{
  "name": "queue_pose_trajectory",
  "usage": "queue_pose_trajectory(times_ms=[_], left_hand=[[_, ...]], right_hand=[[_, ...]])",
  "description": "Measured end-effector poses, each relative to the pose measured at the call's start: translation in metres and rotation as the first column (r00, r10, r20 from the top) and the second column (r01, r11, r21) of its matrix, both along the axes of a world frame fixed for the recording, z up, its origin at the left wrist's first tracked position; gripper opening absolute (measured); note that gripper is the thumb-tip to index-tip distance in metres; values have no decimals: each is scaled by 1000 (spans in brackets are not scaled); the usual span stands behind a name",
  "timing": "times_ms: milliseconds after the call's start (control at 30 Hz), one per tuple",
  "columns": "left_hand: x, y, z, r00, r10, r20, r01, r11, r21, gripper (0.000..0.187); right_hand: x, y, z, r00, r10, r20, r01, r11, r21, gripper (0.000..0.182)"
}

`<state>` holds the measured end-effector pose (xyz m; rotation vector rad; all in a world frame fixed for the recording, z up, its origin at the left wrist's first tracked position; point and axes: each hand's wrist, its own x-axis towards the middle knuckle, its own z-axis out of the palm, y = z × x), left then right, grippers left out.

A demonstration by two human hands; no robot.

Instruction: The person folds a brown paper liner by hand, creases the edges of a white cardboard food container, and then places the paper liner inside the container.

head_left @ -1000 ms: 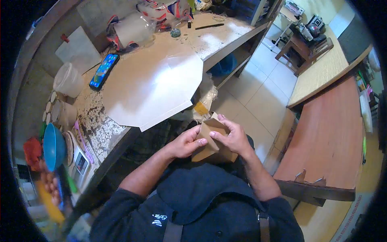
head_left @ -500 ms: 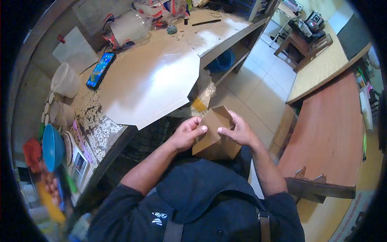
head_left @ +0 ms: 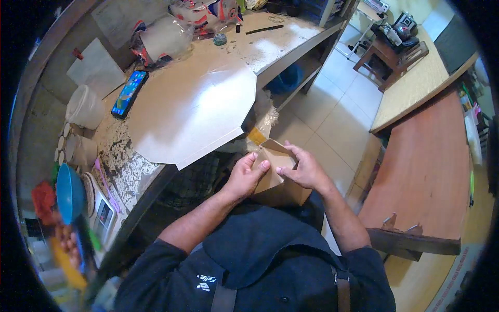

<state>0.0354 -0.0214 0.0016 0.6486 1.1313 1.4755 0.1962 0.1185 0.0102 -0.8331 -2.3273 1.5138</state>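
Cardboard box [head_left: 278, 182] | both hands' grip | jacket logo unreadable [head_left: 206, 282]

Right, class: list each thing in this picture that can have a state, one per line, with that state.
Brown cardboard box: held over the lap, top flaps partly open.
Left hand: gripping the box's left side.
Right hand: fingers on the top flap.
Black smartphone: screen lit, lying flat.
White octagonal board: flat, overhanging the counter edge.

The brown folded cardboard box [head_left: 275, 179] is partly hidden: both hands' fingers [head_left: 262, 165] cover its upper edges, and its underside cannot be seen. Left of the speckled worktop [head_left: 125, 153], the colourful items around the blue bowl [head_left: 69, 192] blur beyond telling.
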Motion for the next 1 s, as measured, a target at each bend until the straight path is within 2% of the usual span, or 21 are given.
queue_pose_trajectory(times_ms=[67, 167, 200, 267, 333, 400, 467, 500, 567, 600, 667, 800, 867, 900, 967, 1000], left_hand=[[4, 1, 3, 998, 24, 64, -23, 999, -30, 27], [9, 3, -4, 985, 95, 142, -82, 992, -93, 23], [11, 3, -4, 977, 141, 159, -121, 984, -128, 22], [16, 2, -3, 967, 192, 170, -160, 969, -186, 25], [19, -2, -3, 952, 248, 179, -201, 949, -244, 28], [21, -8, -7, 944, 233, 233, -150, 933, -328, 32], [22, -14, -6, 943, 219, 248, -120, 925, -360, 33], [23, -16, -7, 915, 179, 361, -63, 949, -310, 33], [24, -18, -5, 855, 64, 515, 58, 974, -217, 41], [23, -19, -5, 855, 63, 515, 60, 974, -218, 41], [20, -19, -5, 820, -43, 571, 200, 956, -216, 43], [22, -19, 10, 849, -120, 514, 272, 934, -233, 39], [21, -19, 19, 920, -125, 371, 231, 938, -258, 36], [22, -19, 19, 921, -124, 370, 230, 938, -259, 36], [25, -17, 17, 983, -70, 170, 111, 963, -247, 34], [25, -16, 15, 983, -70, 170, 111, 964, -244, 34]], right_hand=[[0, -5, 13, 995, 3, 102, -13, 995, 95, 63], [0, -7, 23, 991, 33, 128, -47, 993, 107, 62], [0, -5, 22, 991, 32, 126, -46, 993, 107, 62], [2, 0, 18, 989, 140, 47, -142, 989, 34, 63], [5, -1, 17, 983, 167, 78, -170, 985, 34, 64], [8, -3, 18, 975, 192, 109, -196, 980, 31, 65], [11, -5, 22, 982, 188, 4, -182, 958, -221, 68], [13, -7, 22, 982, 188, 1, -183, 958, -223, 68], [17, -11, 22, 968, 251, 19, -252, 967, 45, 73], [19, -14, 25, 968, 250, 19, -250, 967, 45, 73], [23, -18, 32, 973, 227, 43, -231, 965, 121, 78], [25, -23, 32, 977, 212, 7, -212, 970, 116, 83], [25, -25, 32, 979, 203, -6, -200, 968, 149, 84], [23, -26, 32, 979, 204, -7, -200, 968, 148, 84], [19, -30, 32, 980, 195, -35, -188, 971, 146, 84], [18, -30, 30, 980, 195, -34, -188, 971, 149, 84]])
